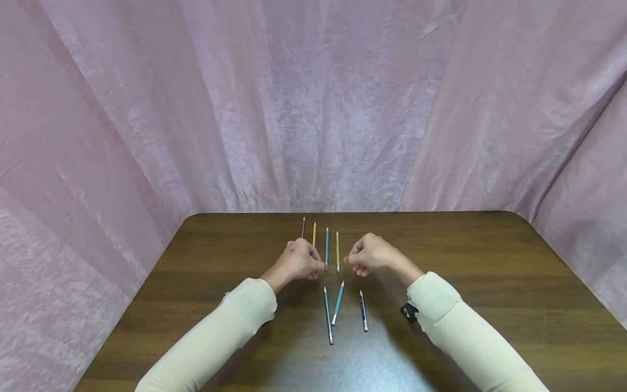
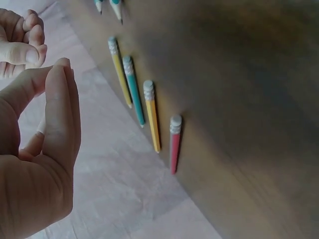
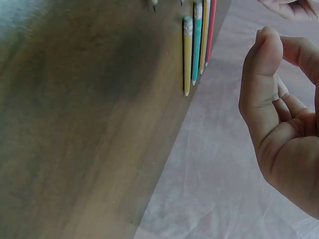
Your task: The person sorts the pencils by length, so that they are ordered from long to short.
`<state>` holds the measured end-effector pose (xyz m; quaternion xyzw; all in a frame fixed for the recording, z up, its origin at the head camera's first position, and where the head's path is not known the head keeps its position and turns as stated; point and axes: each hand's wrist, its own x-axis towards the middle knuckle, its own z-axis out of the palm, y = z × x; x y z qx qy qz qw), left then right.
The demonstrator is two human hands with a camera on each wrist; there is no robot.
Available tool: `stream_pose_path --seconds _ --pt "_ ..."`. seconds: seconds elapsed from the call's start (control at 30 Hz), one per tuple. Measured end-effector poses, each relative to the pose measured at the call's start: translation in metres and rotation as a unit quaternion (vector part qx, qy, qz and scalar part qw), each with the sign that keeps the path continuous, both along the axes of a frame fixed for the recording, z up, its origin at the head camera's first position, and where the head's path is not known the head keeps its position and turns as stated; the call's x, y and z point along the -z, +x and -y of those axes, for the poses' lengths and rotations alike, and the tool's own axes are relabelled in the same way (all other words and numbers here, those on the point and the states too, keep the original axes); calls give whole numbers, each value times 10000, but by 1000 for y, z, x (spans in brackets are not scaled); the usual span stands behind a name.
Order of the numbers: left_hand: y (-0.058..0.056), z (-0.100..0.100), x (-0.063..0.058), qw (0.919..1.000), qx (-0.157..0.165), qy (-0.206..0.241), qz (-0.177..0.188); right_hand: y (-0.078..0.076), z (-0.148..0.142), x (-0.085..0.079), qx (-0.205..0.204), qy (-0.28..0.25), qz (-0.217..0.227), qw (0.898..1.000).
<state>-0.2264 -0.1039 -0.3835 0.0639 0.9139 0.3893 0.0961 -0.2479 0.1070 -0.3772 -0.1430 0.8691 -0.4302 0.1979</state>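
Observation:
Four pencils lie side by side toward the back of the table: red (image 2: 174, 147), orange-yellow (image 2: 152, 119), teal (image 1: 326, 247) and yellow (image 1: 337, 250). My left hand (image 1: 299, 260) hovers over the near ends of the red and orange-yellow ones, partly hiding them in the head view. Its thumb and fingertips meet with nothing visible between them. Right of the yellow pencil is my right hand (image 1: 371, 255), thumb and index tips together, also holding nothing. Closer to me lie a dark teal pencil (image 1: 327, 316), a lighter teal pencil (image 1: 338, 302) and a dark blue patterned pencil (image 1: 363, 310).
The brown wooden table (image 1: 490, 283) has rounded far corners. Pink velvety curtain (image 1: 343, 109) hangs behind its back edge and along both sides. A small black device (image 1: 409, 312) sits at the right sleeve's cuff.

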Motion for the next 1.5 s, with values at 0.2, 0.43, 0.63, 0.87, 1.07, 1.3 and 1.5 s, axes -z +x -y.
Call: stream_pose_path --seconds 0.2,0.43,0.63,0.87,1.07,1.3,1.5 --pt "11 4 8 9998 7 128 124 7 -1 8 3 -67 45 10000" --pt "21 4 18 9998 150 85 125 15 0 19 82 -141 156 9997" --pt "29 2 21 9992 240 54 309 22 -1 20 85 -113 151 9998" --pt "38 -2 25 9984 314 65 471 29 -6 22 -72 -184 80 9998" --pt "44 -4 27 9964 279 10 802 34 -12 23 -70 -224 131 9996" --pt "44 -8 33 9968 352 -119 710 40 -22 23 -5 -257 203 9995" --pt "43 -14 34 9964 484 -500 476 43 -27 27 86 -255 231 9994"
